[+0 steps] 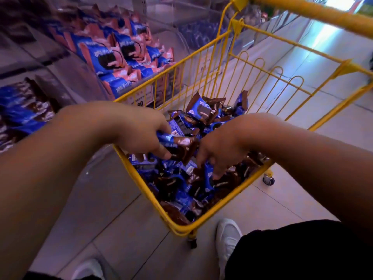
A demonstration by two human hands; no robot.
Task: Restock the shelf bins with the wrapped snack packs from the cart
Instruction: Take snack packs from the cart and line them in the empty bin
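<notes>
At nine o'clock from your hands, a clear shelf bin (26, 110) holds blue-and-brown snack packs, blurred at the frame's edge. Up at eleven o'clock a second bin (129, 57) is piled with blue-and-pink packs, just beside the cart's left rail, with a price tag (141, 98) showing through the bars.

Your left hand (139, 136) reaches over the left rim of the yellow cart (201, 224). Its fingers curl round a blue-and-brown pack (179, 147), which sticks out toward three o'clock, raised above the heap. Further packs seem bunched under the same fingers, though you cannot tell how many.

The pile of packs (181, 186) fills the floor of the cart, from the near corner at six o'clock up to the far end at twelve o'clock, where a few packs (203, 110) stand up on edge.

Your right hand (220, 152) is lower, down in the heap just beside the left one. Its fingers point downward and pinch a blue pack (209, 174) standing on end among the others; the thumb side is hidden, so how firmly it is held you cannot tell.

Beyond, at one o'clock, the cart's handle (314, 13) crosses the top of the view, and a caster (268, 179) sits on the tiled floor (282, 199) at three o'clock. Your white shoes (228, 237) stand at six o'clock, one beside the cart's near corner, the other at seven o'clock.
</notes>
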